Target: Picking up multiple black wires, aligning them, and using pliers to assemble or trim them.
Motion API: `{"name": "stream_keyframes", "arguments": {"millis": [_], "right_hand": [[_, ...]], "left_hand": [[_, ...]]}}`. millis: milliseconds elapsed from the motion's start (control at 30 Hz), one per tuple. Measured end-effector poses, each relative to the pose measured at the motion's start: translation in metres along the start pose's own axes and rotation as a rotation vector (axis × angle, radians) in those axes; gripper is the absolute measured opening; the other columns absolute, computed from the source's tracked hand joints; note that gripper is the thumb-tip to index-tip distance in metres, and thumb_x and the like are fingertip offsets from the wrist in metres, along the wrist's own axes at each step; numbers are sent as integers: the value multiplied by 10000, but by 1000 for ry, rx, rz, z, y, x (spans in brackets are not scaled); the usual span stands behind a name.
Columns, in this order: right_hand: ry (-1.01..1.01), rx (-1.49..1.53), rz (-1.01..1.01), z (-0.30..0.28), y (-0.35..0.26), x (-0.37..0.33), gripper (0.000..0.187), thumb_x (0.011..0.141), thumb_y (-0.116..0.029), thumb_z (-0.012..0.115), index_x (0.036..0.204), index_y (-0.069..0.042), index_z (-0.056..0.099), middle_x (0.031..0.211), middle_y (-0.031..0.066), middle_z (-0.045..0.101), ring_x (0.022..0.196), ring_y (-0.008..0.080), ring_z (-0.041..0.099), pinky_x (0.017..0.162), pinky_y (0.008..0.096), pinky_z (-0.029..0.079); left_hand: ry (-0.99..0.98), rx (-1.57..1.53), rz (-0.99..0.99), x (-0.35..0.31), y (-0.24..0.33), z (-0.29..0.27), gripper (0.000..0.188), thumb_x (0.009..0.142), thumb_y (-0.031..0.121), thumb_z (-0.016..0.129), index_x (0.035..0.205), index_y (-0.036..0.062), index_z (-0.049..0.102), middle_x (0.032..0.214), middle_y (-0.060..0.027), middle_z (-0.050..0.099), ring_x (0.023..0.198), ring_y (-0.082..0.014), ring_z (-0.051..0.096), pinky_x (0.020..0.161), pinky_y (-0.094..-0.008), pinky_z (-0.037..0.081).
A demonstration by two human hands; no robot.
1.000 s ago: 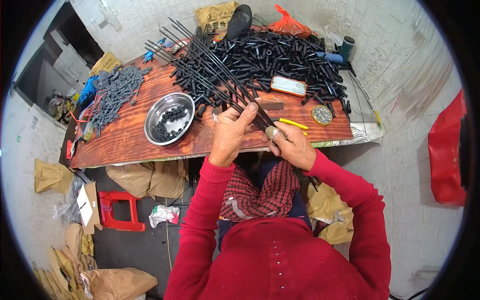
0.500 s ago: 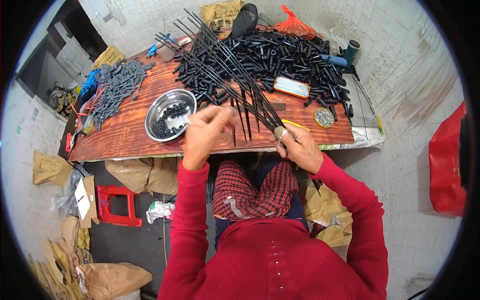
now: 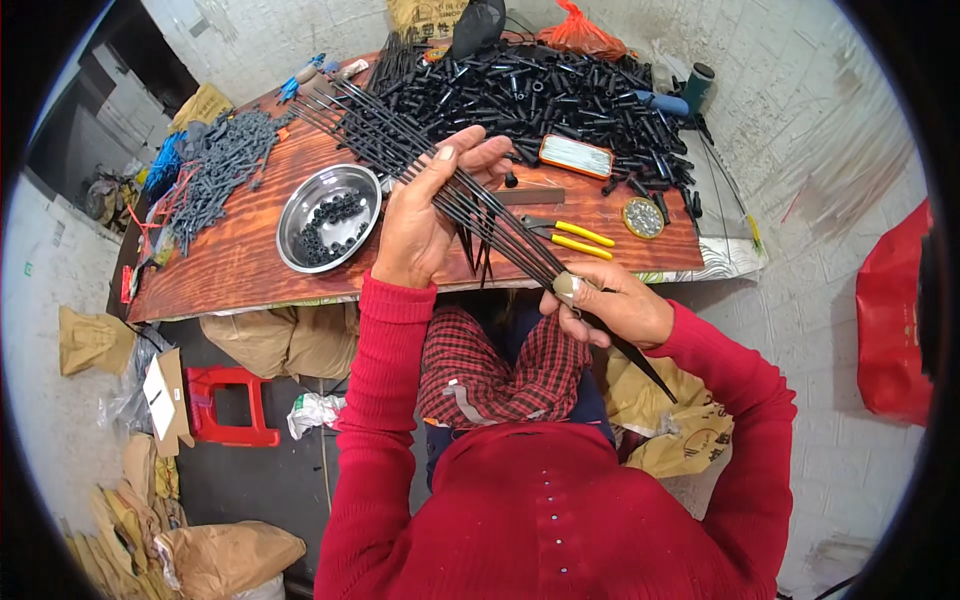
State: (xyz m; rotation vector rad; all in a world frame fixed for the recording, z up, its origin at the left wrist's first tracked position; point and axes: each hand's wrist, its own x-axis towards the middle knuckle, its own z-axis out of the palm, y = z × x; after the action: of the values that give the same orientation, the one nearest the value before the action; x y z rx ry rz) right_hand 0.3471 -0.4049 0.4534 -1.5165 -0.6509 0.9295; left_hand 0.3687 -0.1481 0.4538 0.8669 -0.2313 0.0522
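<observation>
A bundle of long, thin black rods (image 3: 505, 240) slants over the table's near edge, its upper ends toward the far left. My right hand (image 3: 622, 303) grips the bundle near its lower end, and a light wrap covers the thumb. Dark, tapering ends stick out below that hand, over the floor. Farther up, my left hand (image 3: 425, 215) curls round the rods, thumb in front and fingers behind. Several rods hang down apart from the bundle between my hands. Left of my left hand stands a steel bowl (image 3: 287, 215) holding small black rings.
A big heap of black tubular parts (image 3: 560, 100) covers the table's back. Grey parts (image 3: 225, 165) are piled at left. Yellow-handled pliers (image 3: 583, 240), an orange-rimmed tray (image 3: 577, 156) and a round tin (image 3: 643, 217) lie at right. A red stool (image 3: 235, 432) stands on the floor.
My left hand has moved from beside the rods onto them. The rods are more gathered, and their lower ends now extend past my right hand. More of the pliers shows.
</observation>
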Motion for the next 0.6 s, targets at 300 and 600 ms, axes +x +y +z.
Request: {"name": "stream_keyframes", "arguments": {"millis": [300, 600], "right_hand": [[-105, 272, 10, -1, -19, 11, 329, 1046, -300, 459, 1133, -2, 567, 749, 27, 579, 541, 70, 506, 491, 203, 401], [-156, 347, 79, -5, -25, 8, 424, 1010, -365, 536, 1194, 17, 542, 829, 68, 621, 632, 114, 625, 560, 227, 527]], "left_hand": [[-254, 81, -257, -15, -20, 34, 466, 1058, 238, 390, 1413, -63, 418, 1349, -230, 564, 1239, -310, 568, 1026, -399, 481], [-574, 547, -133, -40, -19, 15, 1056, 748, 125, 800, 1568, 45, 140, 1564, -157, 345, 1451, -285, 316, 1178, -434, 287]]}}
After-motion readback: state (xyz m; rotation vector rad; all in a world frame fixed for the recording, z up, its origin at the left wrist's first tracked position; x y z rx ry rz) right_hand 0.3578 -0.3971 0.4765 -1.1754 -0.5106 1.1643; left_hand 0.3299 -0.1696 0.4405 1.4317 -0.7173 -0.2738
